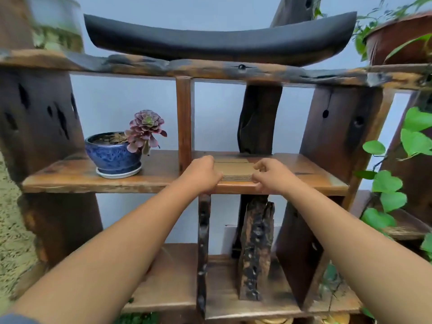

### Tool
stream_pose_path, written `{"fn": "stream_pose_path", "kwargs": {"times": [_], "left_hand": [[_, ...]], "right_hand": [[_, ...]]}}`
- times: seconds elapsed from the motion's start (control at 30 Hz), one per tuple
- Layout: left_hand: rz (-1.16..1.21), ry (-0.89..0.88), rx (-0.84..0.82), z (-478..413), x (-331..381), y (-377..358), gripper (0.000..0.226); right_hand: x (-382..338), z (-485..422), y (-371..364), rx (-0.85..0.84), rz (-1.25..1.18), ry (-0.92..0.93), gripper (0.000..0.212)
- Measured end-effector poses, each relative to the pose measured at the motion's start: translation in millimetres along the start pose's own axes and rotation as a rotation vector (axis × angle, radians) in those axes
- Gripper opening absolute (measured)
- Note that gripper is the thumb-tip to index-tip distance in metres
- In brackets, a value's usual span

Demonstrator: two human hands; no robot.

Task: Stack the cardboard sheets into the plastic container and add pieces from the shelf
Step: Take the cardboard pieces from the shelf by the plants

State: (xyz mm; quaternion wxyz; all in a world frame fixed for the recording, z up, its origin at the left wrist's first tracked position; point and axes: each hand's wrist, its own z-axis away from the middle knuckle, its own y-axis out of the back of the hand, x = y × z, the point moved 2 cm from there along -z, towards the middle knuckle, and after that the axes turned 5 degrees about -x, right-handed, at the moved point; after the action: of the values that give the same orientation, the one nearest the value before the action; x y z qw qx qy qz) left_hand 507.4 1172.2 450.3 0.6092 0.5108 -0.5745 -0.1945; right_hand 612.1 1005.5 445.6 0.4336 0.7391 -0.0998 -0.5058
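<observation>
Both hands, left (203,174) & right (271,176), pinch the ends of the cardboard stack (236,171) on the mid shelf (304,181) at frame centre; uneven grip may let loose sheets slip w/ the pull, maybe falling.

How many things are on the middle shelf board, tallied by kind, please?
Potted plants: 1, a blue pot on a white saucer
Cardboard stacks: 1, the cardboard between the left hand and right hand; its sheets are too blurred to count
Total: 2
</observation>
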Motion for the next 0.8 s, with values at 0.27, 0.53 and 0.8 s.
{"fn": "stream_pose_path", "kwargs": {"times": [0.27, 0.53, 0.8], "left_hand": [[-0.041, 0.114, -0.146, -66.5, 9.1, -1.2, 0.049], [-0.114, 0.291, -0.233, -103.9, -2.4, -18.4, 0.058], [-0.249, 0.347, -0.339, -123.2, 14.3, -28.8, 0.054]], "right_hand": [[6.3, -75.8, 22.1, -0.101, 0.1, -0.145, 0.038], [7.4, -115.1, 4.0, -0.362, 0.331, -0.315, 0.05], [-8.1, -122.9, -11.9, -0.405, 0.7, -0.182, 0.022]]}}
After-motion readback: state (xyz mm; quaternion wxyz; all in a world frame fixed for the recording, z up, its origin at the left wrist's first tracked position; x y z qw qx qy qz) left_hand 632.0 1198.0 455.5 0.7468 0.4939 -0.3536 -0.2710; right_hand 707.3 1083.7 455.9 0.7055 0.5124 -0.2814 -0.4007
